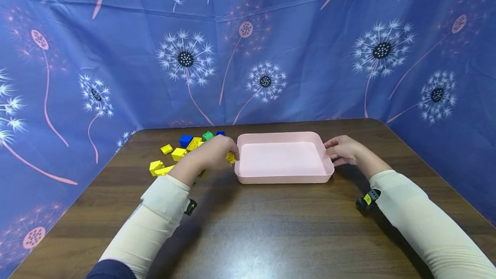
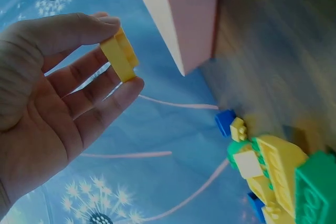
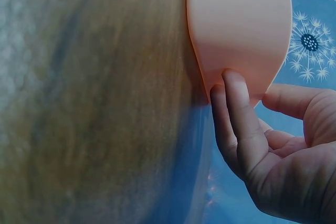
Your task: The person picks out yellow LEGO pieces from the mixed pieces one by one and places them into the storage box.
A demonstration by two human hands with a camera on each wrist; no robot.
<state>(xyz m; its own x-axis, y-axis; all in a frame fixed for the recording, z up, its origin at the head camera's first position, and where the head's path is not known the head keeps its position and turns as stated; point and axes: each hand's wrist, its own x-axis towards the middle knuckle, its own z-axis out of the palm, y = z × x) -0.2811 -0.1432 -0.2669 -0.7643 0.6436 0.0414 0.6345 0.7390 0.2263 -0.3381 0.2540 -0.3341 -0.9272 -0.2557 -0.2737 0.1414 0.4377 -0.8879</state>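
Small yellow brick at my fingertips, just outside the tray wall

My left hand [image 1: 214, 151] pinched a small yellow plastic studded brick [image 1: 230, 157] between thumb and fingertips — a narrow grip, with the palm well back from it and the studs turned away from the palm. Immediately right of that grip rose the near end wall of a shallow rectangular pale-pink tray [image 1: 284, 180]; in the head view the brick looked just beside its rim, and I could not tell whether the two touched.

At the tray's far end from that grip, my right hand [image 1: 346, 150] had fingertips resting against the outer wall, fingers loosely bent rather than clenched. The thumb met the rim; whether it hooked over, I could not tell.

To the left of my pinch, behind the knuckles and partly hidden by them, lay a loose scatter of yellow, blue and green plastic bricks [image 1: 179, 154] on the dark brown wood-grain table [image 1: 279, 227].

Good handling here, I judged, asked for light, even pressure on the brick's ends so it would not twist or pop free, knuckles clear of the rim, and steady fingertips opposite — a hard push there could slide the tray into my pinch.
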